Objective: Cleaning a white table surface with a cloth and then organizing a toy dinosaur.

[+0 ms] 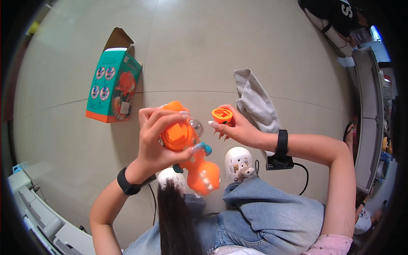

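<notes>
My left hand (159, 137) grips an orange plastic dinosaur toy (204, 178), tilted with its toothed head towards my lap. A squarish orange block sits on the round part under my fingers, and clear wheel-like parts show beside it. To the right, apart from the toy, my right hand (237, 127) holds a small round orange plastic piece (222, 115) with its ribbed hollow side up. Both pieces are above the tiled floor, in front of my white clogs (239, 162).
A green and orange toy box (106, 86) with a raised flap stands on the floor at the left. A crumpled grey cloth (258, 105) lies right of my right hand. Cabinets (366, 121) line the right edge. Another person (338, 16) is at the upper right. Black cables hang by my wrists.
</notes>
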{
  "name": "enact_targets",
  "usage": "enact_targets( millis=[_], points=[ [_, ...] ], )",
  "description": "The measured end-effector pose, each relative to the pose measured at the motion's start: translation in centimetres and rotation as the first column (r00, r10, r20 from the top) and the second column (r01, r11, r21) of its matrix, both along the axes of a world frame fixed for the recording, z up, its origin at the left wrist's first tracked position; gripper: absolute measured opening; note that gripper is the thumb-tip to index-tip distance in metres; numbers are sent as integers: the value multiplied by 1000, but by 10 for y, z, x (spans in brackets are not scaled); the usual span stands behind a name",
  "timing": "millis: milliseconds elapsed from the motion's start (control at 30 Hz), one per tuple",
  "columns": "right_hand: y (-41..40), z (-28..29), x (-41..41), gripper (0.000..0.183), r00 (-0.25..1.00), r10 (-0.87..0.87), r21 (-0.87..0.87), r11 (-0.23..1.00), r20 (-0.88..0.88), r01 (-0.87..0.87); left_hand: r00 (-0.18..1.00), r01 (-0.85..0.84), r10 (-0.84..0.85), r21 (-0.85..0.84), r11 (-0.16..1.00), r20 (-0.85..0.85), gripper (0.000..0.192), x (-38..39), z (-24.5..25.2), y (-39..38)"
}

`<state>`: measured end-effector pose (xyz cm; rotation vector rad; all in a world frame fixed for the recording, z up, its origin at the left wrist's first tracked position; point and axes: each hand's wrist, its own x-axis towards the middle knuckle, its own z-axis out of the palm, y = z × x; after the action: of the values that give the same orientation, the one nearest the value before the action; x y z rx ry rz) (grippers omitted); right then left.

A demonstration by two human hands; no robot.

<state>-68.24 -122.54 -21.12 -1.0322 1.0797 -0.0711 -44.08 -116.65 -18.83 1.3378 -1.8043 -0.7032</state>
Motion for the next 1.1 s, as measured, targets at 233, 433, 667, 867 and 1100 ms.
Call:
enact_targets(
  millis=[233,433,667,867,1100],
  points=[
    [16,-5,22,60,972,-232,378,896,-44,231,910,-215,335,414,885,-243,41,-9,-39,5],
    [16,-7,37,56,862,-499,393,777,-92,492,822,-162,481,683,712,-306,37,-12,-82,2],
    [12,-1,38,54,846,-522,309,792,-106,527,766,-58,527,776,628,-369,33,-20,-110,-5],
    [13,27,39,52,898,-419,289,850,-135,440,671,10,557,757,654,-490,30,-17,-125,2],
    [22,15,45,50,894,-420,270,853,-153,447,619,49,623,815,577,-478,30,-19,-130,10]
  ],
)
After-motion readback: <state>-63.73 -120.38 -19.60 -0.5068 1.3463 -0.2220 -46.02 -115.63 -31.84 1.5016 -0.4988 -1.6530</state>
